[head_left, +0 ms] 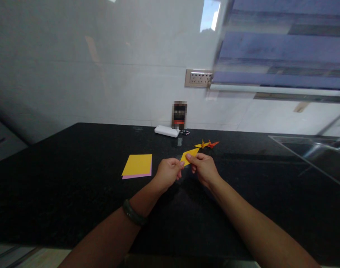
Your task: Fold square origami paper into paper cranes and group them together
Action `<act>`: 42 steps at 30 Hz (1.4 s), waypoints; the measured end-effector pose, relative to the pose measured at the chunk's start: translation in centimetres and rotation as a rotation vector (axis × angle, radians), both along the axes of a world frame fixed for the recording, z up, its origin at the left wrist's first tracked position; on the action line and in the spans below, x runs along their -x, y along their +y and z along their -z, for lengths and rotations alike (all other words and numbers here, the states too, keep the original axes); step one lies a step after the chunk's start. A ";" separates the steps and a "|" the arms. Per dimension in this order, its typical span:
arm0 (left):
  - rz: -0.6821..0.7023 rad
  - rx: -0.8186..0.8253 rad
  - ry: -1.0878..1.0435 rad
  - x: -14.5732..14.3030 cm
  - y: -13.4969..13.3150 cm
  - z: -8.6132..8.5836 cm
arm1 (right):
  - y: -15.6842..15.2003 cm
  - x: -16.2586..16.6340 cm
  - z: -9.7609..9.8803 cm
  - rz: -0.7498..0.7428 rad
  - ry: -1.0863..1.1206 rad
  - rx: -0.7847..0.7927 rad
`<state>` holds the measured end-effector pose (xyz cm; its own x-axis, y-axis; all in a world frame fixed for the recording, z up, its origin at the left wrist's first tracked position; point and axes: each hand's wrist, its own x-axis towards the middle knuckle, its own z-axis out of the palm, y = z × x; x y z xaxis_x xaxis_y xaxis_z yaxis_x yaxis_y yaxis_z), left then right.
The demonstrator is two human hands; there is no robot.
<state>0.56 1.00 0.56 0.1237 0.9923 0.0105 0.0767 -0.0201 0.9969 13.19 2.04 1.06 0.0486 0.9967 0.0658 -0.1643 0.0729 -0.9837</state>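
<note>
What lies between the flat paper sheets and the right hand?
In the head view: the left hand, then the folded yellow paper that it and the right hand hold.

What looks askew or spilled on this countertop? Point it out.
Only the yellow square sheet beside the left hand: it's misaligned with the pink paper beneath, which shows along two edges. Nothing looks spilled.

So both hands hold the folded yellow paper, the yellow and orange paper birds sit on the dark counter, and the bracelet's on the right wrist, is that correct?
Not quite: the bracelet is on the left wrist, as the head view shows. The left hand and right hand do hold the folded yellow paper, and the yellow bird and orange bird are on the dark counter.
</note>
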 end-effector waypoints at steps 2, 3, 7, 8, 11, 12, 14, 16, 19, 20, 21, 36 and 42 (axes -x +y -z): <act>-0.028 -0.009 0.025 0.1 0.1 0.1 | 0.0 -0.1 0.0 0.015 -0.017 -0.036; -0.039 0.007 0.024 0.2 0.1 0.2 | 0.1 -0.2 -0.1 0.036 -0.043 -0.070; -0.028 0.162 -0.124 0.4 0.4 0.1 | 0.4 -0.8 0.1 0.152 -0.305 -0.402; -0.015 0.196 -0.190 0.4 0.4 0.1 | 0.4 -0.9 0.2 0.155 -0.402 -0.522; 0.001 0.220 -0.358 0.5 0.4 -0.1 | 0.3 -1.1 0.5 0.037 -0.672 -0.791; -0.001 0.211 -0.389 0.5 0.4 -0.2 | 0.2 -1.0 0.6 -0.015 -0.735 -0.834; -0.003 0.189 -0.426 0.5 0.4 -0.2 | 0.1 -1.0 0.7 -0.077 -0.812 -0.879; -0.016 0.177 -0.446 0.5 0.4 -0.2 | 0.1 -1.0 0.7 -0.064 -0.821 -0.898; -0.019 0.178 -0.464 0.5 0.5 0.0 | 0.1 -1.1 0.7 0.020 -0.781 -0.865; -0.014 0.179 -0.467 0.5 0.6 0.1 | 0.1 -1.1 0.7 0.033 -0.778 -0.844; -0.007 0.180 -0.472 0.5 0.6 0.1 | 0.1 -1.1 0.7 0.033 -0.784 -0.827; 0.088 0.044 -0.285 0.2 0.3 0.2 | 0.0 -0.9 0.5 0.082 -0.764 -0.726; 0.051 0.046 -0.222 0.3 0.3 0.0 | -0.1 -0.8 0.5 0.113 -0.792 -0.682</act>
<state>0.30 1.28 0.59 0.1735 0.9848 -0.0018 -0.1442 0.0272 0.9892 14.02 1.96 0.53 -0.1629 0.7286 0.6653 0.5504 0.6267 -0.5516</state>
